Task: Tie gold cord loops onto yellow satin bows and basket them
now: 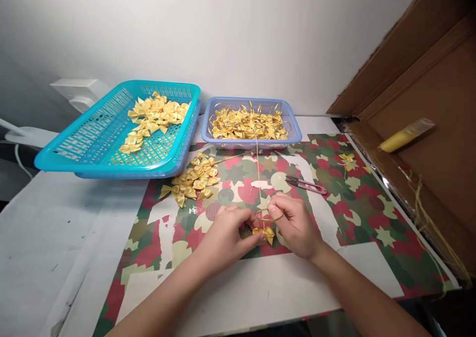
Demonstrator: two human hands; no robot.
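Observation:
My left hand (226, 235) is closed in a pinch on a small gold ribbon bow (265, 234) near the table's front middle. My right hand (293, 223) pinches a thin gold cord loop (268, 215) just above that bow. A gold cord (257, 163) runs from the loop up toward the purple basket (293, 121). Both hands touch each other over the patterned mat (357, 213).
A turquoise basket (74, 148) with gold bows sits at the back left. The purple basket holds looped gold pieces. A pile of loose bows (195, 178) lies on the mat. Pink thread snips (307, 184) lie to the right. A yellow tube (405, 136) rests on brown board.

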